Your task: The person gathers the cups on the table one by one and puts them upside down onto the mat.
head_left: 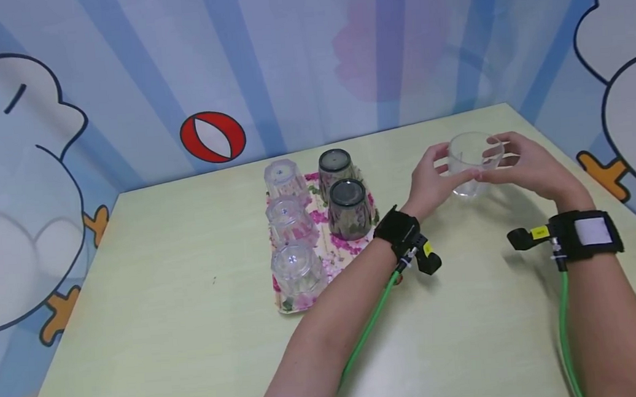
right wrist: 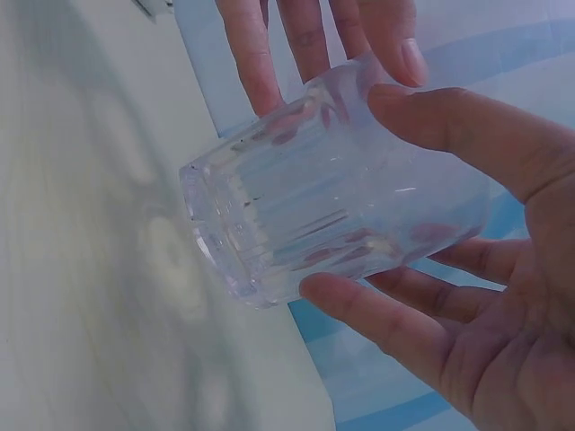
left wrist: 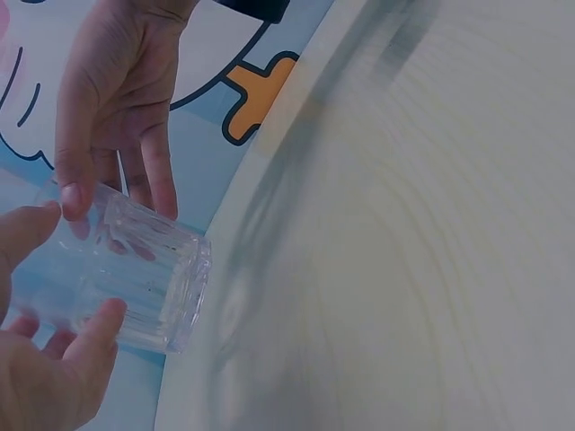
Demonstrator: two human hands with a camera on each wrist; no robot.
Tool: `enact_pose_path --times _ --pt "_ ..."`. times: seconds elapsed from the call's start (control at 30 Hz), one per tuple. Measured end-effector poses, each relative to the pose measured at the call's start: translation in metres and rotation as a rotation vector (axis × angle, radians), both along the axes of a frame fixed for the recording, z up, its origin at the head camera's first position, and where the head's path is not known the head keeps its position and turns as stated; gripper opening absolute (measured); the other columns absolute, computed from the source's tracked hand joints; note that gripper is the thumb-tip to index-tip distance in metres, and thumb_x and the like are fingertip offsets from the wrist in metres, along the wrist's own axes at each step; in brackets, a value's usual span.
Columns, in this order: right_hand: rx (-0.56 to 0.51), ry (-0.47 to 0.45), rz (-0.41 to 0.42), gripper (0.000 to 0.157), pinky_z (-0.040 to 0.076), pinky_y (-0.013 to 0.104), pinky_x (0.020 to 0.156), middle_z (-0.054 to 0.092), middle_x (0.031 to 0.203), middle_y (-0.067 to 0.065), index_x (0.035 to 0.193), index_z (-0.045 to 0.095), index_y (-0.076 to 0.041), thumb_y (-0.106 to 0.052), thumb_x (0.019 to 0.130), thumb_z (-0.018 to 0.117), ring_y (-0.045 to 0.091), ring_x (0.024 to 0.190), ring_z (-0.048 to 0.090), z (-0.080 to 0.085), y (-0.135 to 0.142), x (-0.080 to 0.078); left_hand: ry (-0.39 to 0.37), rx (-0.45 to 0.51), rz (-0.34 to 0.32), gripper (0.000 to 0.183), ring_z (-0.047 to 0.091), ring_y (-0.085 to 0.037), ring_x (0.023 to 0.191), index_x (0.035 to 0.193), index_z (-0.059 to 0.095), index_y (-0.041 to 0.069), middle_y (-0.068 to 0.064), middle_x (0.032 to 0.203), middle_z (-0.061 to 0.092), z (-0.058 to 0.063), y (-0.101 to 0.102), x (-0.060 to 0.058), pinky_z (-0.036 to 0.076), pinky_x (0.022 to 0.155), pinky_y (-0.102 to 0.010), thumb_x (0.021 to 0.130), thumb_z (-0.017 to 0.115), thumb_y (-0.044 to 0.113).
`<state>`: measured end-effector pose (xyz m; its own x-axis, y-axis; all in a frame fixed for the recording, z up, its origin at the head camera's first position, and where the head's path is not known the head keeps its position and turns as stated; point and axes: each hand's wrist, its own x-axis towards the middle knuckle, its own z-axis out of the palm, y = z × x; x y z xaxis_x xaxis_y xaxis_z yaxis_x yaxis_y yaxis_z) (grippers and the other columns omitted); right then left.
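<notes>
A clear drinking glass (head_left: 472,157) is held upright between my two hands at the right of the table, its faceted base close over the tabletop. My left hand (head_left: 433,178) grips its left side, thumb across the front. From the right, my right hand (head_left: 537,165) holds the other side, and the two thumb tips meet at the front of the glass. In the right wrist view the fingers of both hands curve around the glass (right wrist: 314,197). The left wrist view has the glass (left wrist: 144,269) with its thick base towards the table.
A floral tray (head_left: 328,265) left of my left forearm carries three clear glasses (head_left: 292,219) in a column and two dark grey glasses (head_left: 349,208) beside them, all bottoms up. A cartoon-printed backdrop (head_left: 297,58) rises behind the table (head_left: 164,295). Green cables (head_left: 368,327) run from both wrist cameras.
</notes>
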<state>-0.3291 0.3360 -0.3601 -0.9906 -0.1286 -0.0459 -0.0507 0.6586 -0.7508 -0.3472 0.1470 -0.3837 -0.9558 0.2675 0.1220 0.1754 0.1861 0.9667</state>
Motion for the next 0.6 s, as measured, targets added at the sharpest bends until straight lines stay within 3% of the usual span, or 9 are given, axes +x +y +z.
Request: enact_pose_path --times 0.6 --pt "0.008 0.057 0.009 0.088 0.043 0.064 0.099 0.043 0.141 0.024 0.151 0.021 -0.009 -0.044 0.086 0.068 0.044 0.127 0.045 0.017 -0.014 0.012 0.004 -0.009 -0.024 0.066 0.058 -0.020 0.122 0.138 0.044 0.021 0.001 0.138 0.053 0.020 -0.019 0.011 0.057 0.084 -0.021 0.081 0.077 0.026"
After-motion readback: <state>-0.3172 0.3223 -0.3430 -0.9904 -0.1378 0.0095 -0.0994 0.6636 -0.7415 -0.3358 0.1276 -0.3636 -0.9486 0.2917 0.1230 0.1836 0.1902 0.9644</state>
